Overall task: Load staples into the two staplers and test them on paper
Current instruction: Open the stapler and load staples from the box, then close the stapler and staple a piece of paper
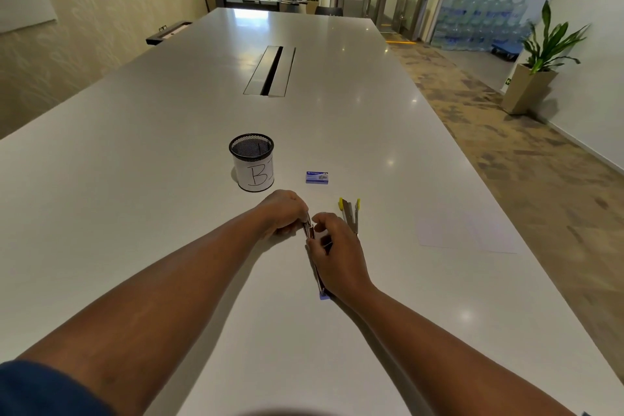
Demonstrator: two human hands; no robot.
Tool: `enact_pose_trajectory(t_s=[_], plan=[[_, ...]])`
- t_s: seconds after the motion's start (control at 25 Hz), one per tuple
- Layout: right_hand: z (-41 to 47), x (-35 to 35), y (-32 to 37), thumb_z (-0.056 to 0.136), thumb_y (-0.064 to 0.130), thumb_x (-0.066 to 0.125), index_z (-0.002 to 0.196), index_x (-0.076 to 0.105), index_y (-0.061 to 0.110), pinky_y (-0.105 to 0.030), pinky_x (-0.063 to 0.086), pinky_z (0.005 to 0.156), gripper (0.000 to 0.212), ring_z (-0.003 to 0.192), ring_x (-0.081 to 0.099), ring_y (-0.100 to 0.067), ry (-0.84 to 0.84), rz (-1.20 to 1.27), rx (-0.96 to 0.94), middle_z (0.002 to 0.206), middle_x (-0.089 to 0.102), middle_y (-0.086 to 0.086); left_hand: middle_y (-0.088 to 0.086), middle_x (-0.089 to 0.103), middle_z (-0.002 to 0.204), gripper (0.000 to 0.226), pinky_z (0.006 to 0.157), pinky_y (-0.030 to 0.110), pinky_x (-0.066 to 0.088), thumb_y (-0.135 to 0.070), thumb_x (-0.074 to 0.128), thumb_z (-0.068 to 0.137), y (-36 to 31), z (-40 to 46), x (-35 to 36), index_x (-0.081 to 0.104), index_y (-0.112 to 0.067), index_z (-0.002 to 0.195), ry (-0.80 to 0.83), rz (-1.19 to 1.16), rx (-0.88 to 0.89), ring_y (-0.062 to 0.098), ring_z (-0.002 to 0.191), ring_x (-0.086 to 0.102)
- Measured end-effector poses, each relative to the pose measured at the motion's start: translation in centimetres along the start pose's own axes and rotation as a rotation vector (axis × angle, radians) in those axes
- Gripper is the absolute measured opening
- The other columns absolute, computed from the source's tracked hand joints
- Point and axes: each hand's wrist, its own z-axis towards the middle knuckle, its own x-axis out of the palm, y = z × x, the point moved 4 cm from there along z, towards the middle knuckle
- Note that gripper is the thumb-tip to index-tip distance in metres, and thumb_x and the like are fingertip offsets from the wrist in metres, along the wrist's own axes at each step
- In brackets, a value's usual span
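A long white table (169, 179) fills a bright office room. Both hands meet at a blue stapler (317, 267) lying open in front of the person, its long side pointing away from them. The left hand (283, 213) pinches its far end. The right hand (337, 257) curls over its middle. The yellow stapler (351, 214) lies open just right of the hands. The staple box (317, 177) and paper (466, 230) wait nearby.

On the table (169, 152), the stapler (315, 267) lies between my left hand (283, 213) and my right hand (334, 253), another stapler (351, 216) just right, staple box (317, 177) and mesh cup (252, 162) behind, paper (466, 230) far right.
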Motion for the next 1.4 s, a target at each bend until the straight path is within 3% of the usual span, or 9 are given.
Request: enact_pose_trajectory(t_s=[0.12, 0.28, 0.56, 0.72, 0.84, 1.0, 1.16, 1.28, 1.4], plan=[[0.0, 0.3, -0.1, 0.092, 0.015, 0.064, 0.116, 0.068, 0.022, -0.016, 0.047, 0.074, 0.025, 0.082, 0.058, -0.007, 0.001, -0.038, -0.03, 0.095, 0.063, 0.01, 0.007, 0.064, 0.055, 0.01, 0.041, 0.02, 0.037, -0.006, 0.064, 0.084, 0.4, 0.3, -0.1, 0.071, -0.01, 0.089, 0.009, -0.038, -0.003, 0.014, 0.04, 0.047], [0.3, 0.8, 0.1, 0.09, 0.017, 0.062, 0.097, 0.076, 0.008, -0.036, 0.053, 0.072, 0.018, 0.081, 0.061, -0.02, 0.005, -0.083, -0.047, 0.086, 0.068, -0.001, 0.005, 0.06, 0.057, 0.011, 0.04, 0.017, 0.029, -0.007, 0.063, 0.088, 0.9, 0.6, -0.1, 0.073, -0.012, 0.089, 0.006, -0.089, 0.007, 0.01, 0.037, 0.039], [0.4, 0.8, -0.1, 0.079, 0.036, 0.068, 0.116, 0.064, 0.015, -0.031, 0.046, 0.074, 0.042, 0.086, 0.053, -0.016, 0.048, -0.181, 0.041, 0.092, 0.058, 0.003, -0.005, 0.059, 0.048, 0.013, 0.036, 0.016, 0.032, -0.013, 0.061, 0.097, 1.4, 0.3, 0.1, 0.073, -0.01, 0.092, -0.065, -0.139, 0.128, 0.003, 0.034, 0.044], [0.5, 0.7, 0.3, 0.078, 0.029, 0.068, 0.095, 0.062, 0.011, -0.034, 0.045, 0.062, 0.025, 0.069, 0.05, -0.017, 0.049, -0.195, 0.074, 0.074, 0.054, 0.003, -0.002, 0.058, 0.058, 0.015, 0.043, 0.022, 0.039, -0.014, 0.055, 0.102, 2.1, -0.8, -0.1, 0.069, -0.012, 0.095, -0.102, -0.196, 0.237, 0.007, 0.041, 0.047], [0.3, 0.2, 0.2, 0.078, 0.021, 0.068, 0.094, 0.061, 0.017, -0.028, 0.045, 0.059, 0.018, 0.06, 0.048, -0.01, 0.04, -0.108, 0.126, 0.068, 0.055, 0.006, 0.001, 0.056, 0.057, 0.014, 0.043, 0.022, 0.041, -0.01, 0.053, 0.102, 2.6, -1.8, 0.1, 0.066, -0.01, 0.096, -0.154, -0.286, 0.298, 0.008, 0.043, 0.047], [-0.4, -0.8, 0.0, 0.074, 0.014, 0.071, 0.104, 0.055, 0.032, -0.014, 0.042, 0.055, 0.039, 0.055, 0.05, -0.004, -0.038, 0.122, 0.163, 0.06, 0.052, 0.01, -0.002, 0.063, 0.058, 0.021, 0.052, 0.027, 0.048, -0.027, 0.067, 0.097, 2.9, -3.2, 1.3, 0.066, -0.007, 0.102, -0.126, -0.328, 0.334, 0.012, 0.052, 0.056], [-0.6, -1.1, 0.0, 0.072, 0.032, 0.076, 0.108, 0.053, 0.036, -0.021, 0.049, 0.06, 0.043, 0.056, 0.055, -0.004, -0.065, 0.233, 0.151, 0.068, 0.06, 0.007, 0.009, 0.065, 0.062, 0.024, 0.05, 0.025, 0.051, -0.02, 0.068, 0.097, 2.2, -4.0, 2.5, 0.065, 0.003, 0.099, -0.012, -0.47, 0.302, 0.019, 0.051, 0.059], [-0.7, -0.9, -0.1, 0.077, 0.027, 0.08, 0.11, 0.053, 0.035, -0.03, 0.054, 0.064, 0.043, 0.057, 0.059, -0.007, -0.016, 0.265, 0.147, 0.071, 0.064, 0.004, 0.011, 0.063, 0.058, 0.017, 0.041, 0.021, 0.045, -0.012, 0.063, 0.097, 2.1, -4.0, 2.4, 0.065, 0.003, 0.092, -0.102, -0.496, 0.244, 0.013, 0.041, 0.057], [-0.6, -1.3, -0.1, 0.082, 0.016, 0.066, 0.105, 0.058, 0.027, -0.033, 0.056, 0.069, 0.027, 0.068, 0.063, -0.011, -0.014, 0.337, 0.119, 0.078, 0.068, 0.001, 0.022, 0.066, 0.066, 0.02, 0.044, 0.029, 0.045, -0.015, 0.061, 0.095, 2.5, -3.6, 2.1, 0.064, 0.005, 0.091, -0.237, -0.546, 0.221, 0.022, 0.048, 0.059]])
